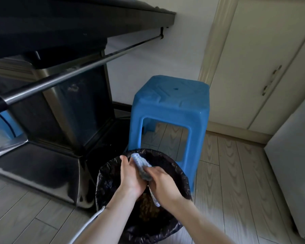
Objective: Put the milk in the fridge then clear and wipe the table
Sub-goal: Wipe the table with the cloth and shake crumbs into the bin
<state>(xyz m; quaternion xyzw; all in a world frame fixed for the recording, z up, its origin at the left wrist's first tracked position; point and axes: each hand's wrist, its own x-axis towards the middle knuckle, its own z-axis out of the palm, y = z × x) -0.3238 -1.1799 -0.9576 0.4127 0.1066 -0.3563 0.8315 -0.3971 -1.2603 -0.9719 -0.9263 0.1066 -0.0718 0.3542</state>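
Across the upper left of the frame a dark table (pixel 60 18) is spreading over a shiny metal base (pixel 51 120), and a metal bar (pixel 77 71) is running diagonally under its edge. At the lower left a thin white cable (pixel 88 224) is trailing over the wood-pattern floor (pixel 227 173). In the lower middle a bin (pixel 104 175) lined with a black bag is standing just beside the base, with brownish scraps (pixel 148 210) lying inside it. Both hands are meeting above the bin's mouth. The left hand (pixel 130 175) is lying against the pale blue cloth (pixel 142 166) with its thumb pointing up; its fingers are hidden behind the cloth and the other hand, so whether they are curling round it cannot be told. The right hand (pixel 163 182) is gripping the cloth, its fingers wrapping over the bunched middle while one end is sticking up between the hands and the other is hanging below the wrist. Behind the bin a blue plastic stool (pixel 171 103) is standing. At the right, cream cabinet doors (pixel 262 67) are filling the wall, and a white appliance (pixel 296 164) is edging into the frame.
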